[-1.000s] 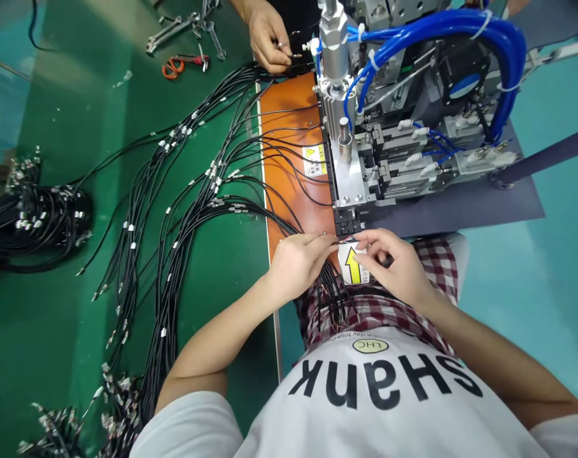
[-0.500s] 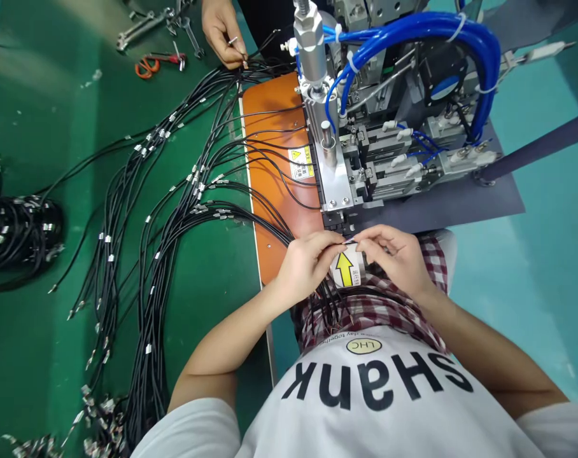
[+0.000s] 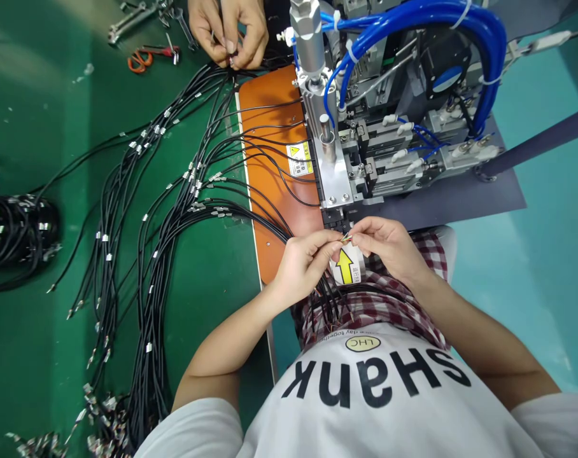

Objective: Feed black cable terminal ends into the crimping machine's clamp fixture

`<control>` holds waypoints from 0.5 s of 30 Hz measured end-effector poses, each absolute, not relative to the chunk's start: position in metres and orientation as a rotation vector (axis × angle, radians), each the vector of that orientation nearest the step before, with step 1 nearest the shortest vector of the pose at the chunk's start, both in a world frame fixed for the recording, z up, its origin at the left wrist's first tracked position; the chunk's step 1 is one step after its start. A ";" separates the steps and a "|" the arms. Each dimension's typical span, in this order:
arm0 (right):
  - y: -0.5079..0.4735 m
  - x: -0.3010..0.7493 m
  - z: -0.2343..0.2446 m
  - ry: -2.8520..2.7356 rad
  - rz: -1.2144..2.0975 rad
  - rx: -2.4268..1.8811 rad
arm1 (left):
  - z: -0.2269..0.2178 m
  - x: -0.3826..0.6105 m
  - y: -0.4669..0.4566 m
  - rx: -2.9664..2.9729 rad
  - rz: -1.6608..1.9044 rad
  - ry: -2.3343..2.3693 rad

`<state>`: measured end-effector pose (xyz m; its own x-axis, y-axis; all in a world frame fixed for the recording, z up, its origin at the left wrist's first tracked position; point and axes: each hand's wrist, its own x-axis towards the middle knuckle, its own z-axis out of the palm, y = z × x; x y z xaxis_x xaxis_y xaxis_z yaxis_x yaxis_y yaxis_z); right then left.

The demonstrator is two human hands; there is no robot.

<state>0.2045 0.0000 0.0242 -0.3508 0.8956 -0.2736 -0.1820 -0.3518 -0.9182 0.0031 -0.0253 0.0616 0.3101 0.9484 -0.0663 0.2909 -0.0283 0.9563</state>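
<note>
My left hand (image 3: 304,261) pinches a cable close to its stripped end, just in front of the machine. Thin coloured wires (image 3: 346,238) fan out from that end between my two hands. The fingertips of my right hand (image 3: 382,245) are closed on these wires. Below my hands is a white label with a yellow arrow (image 3: 345,267). Several black cables (image 3: 265,219) run from the left under my left hand, and their loose ends hang over my lap.
The metal machine (image 3: 331,172) with thick blue hoses (image 3: 494,63) stands ahead, beside an orange plate (image 3: 274,184). Bundled black cables (image 3: 150,318) spread over the green table (image 3: 21,350). Another person's hands (image 3: 232,32) work on cables at the far edge, near wrenches (image 3: 136,22) and orange-handled scissors (image 3: 140,61).
The coloured wires now show spread between my fingers, where they were mostly hidden before. My hands have barely shifted. The other person's second hand has come into view.
</note>
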 end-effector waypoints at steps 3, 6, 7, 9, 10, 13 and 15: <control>-0.004 0.203 0.025 -1.114 1.792 -1.079 | 0.059 0.003 -0.026 1.506 0.803 1.180; -0.011 0.200 0.028 -1.209 1.683 -1.118 | 0.054 0.005 -0.028 1.475 0.836 1.203; -0.013 0.199 0.029 -1.255 1.619 -1.140 | 0.052 0.006 -0.028 1.464 0.852 1.210; -0.016 0.197 0.031 -1.356 1.481 -1.183 | 0.050 0.007 -0.028 1.434 0.877 1.214; -0.017 0.197 0.032 -1.404 1.415 -1.200 | 0.050 0.008 -0.028 1.413 0.883 1.209; -0.017 0.197 0.033 -1.512 1.269 -1.208 | 0.051 0.010 -0.026 1.329 0.909 1.158; -0.017 0.197 0.033 -1.562 1.200 -1.195 | 0.053 0.011 -0.024 1.262 0.946 1.124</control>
<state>0.1969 -0.0170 0.0335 -0.2201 0.9740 0.0530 0.1993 0.0981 -0.9750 0.0111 -0.0241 0.0529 0.2183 0.9697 -0.1095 0.0573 0.0993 0.9934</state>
